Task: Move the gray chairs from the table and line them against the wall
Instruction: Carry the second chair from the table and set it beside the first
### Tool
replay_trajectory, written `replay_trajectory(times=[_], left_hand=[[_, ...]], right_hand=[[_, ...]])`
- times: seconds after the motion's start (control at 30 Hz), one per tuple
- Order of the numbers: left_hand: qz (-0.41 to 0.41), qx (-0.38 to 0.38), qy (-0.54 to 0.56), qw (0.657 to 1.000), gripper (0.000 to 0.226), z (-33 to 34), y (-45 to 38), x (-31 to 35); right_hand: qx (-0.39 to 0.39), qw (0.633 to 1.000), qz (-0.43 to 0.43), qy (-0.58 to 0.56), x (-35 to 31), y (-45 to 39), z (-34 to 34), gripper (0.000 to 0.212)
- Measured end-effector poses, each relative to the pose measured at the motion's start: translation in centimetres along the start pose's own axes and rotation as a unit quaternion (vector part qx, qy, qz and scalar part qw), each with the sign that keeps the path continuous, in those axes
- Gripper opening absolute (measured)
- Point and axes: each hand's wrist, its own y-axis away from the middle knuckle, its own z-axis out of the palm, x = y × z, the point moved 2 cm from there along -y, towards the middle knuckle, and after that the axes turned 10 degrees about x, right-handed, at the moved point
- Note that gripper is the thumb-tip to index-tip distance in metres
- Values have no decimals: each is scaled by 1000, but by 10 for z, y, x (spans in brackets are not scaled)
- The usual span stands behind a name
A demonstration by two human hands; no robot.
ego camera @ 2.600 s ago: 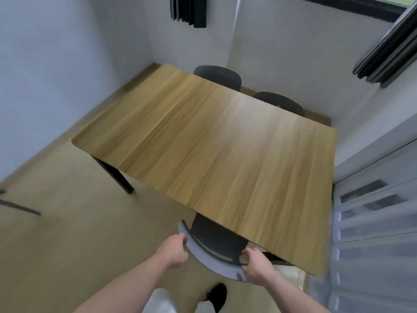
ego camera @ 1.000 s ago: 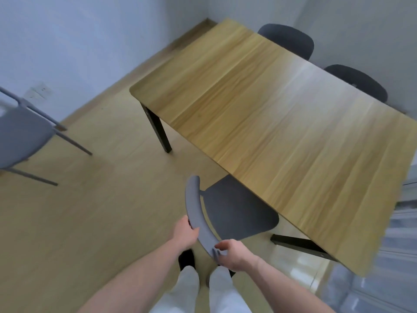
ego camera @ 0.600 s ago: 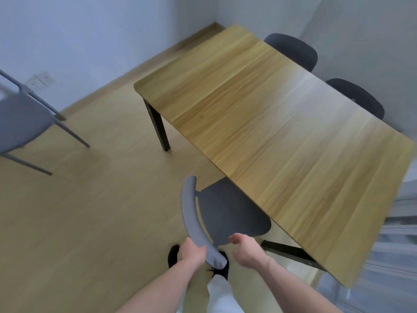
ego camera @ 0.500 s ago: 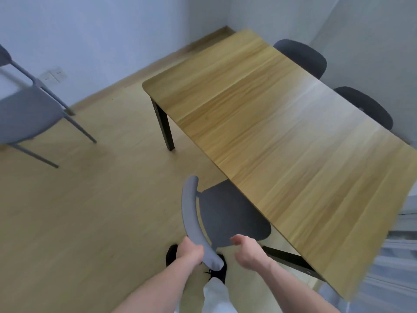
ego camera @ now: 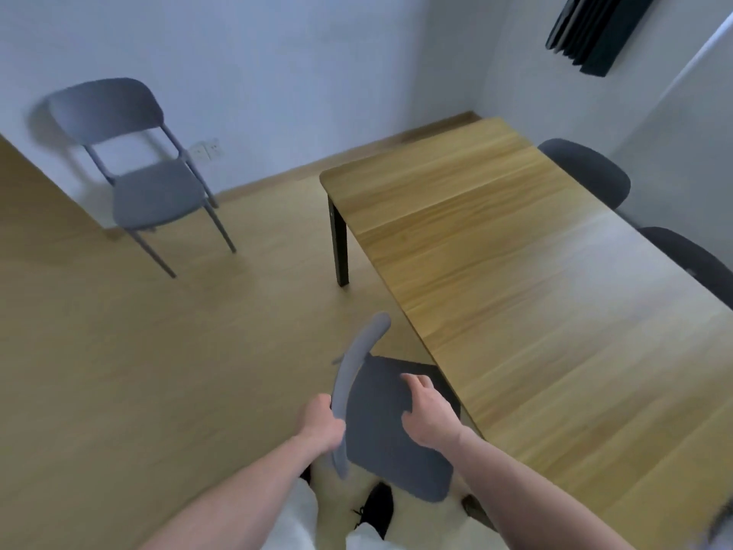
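Left hand [ego camera: 322,424] wrapped round the backrest of the gray chair [ego camera: 390,426] — pulled clear of the tabletop [ego camera: 515,295]; right hand [ego camera: 426,414] loose-fingered over its seat. Second gray chair [ego camera: 146,180] standing against the wall.

Four gray chairs [ego camera: 154,196], one wooden table [ego camera: 535,311], two hands [ego camera: 426,414].

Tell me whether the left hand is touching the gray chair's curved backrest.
Touching. The head view shows the left hand gripping the curved backrest, fingers wrapped around its edge.
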Motion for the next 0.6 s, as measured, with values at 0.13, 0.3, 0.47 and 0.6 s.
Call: replay_trajectory(times=[0.13,0.3,0.47,0.6], left_hand=[[36,21,-53,998,13,-18,12,-1],[94,35,-122,987,16,-27,30,5],[129,18,-174,976,17,-38,29,-17],[164,19,-220,961,24,-53,30,-31]], right_hand=[[67,993,-88,39,-25,-12,-11,80],[93,961,-187,179,-44,-22,-10,98],[57,953,-167,246,-44,-39,-2,59],[20,961,-147,234,-42,-38,10,28]])
